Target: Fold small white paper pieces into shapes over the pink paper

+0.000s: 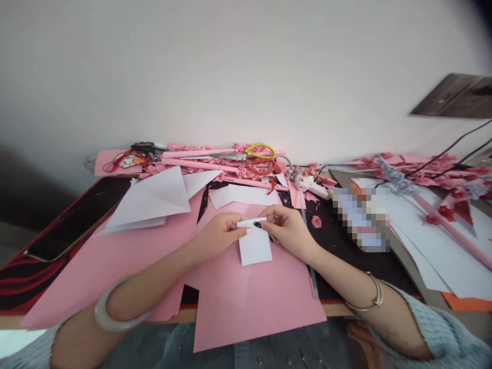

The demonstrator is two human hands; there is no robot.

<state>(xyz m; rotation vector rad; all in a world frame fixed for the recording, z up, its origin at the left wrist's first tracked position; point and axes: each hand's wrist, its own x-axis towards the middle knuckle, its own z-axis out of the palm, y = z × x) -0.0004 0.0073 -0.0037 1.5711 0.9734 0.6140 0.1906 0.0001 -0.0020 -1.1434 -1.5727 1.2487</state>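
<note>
A small white sheet of paper (255, 249) hangs between my two hands, its top edge folded or rolled into a narrow band. My left hand (220, 233) pinches the upper left corner between thumb and fingers. At the upper right, my right hand (286, 228) grips the same edge, its dark-nailed thumb pressed on the band. Some of the fingers behind the paper are hidden. Beneath lies a large pink sheet of paper (249, 312), reaching past the table's front edge. Just beyond my hands rests a white paper piece (244, 196).
Folded white sheets (154, 200) lie left, near a dark phone (80, 218). Scissors (253, 156) rest on pink paper sticks and flowers along the wall. A glue gun (309, 185), a small pink paper rose (316, 221) and a pixelated device (359, 218) are to the right, before more papers.
</note>
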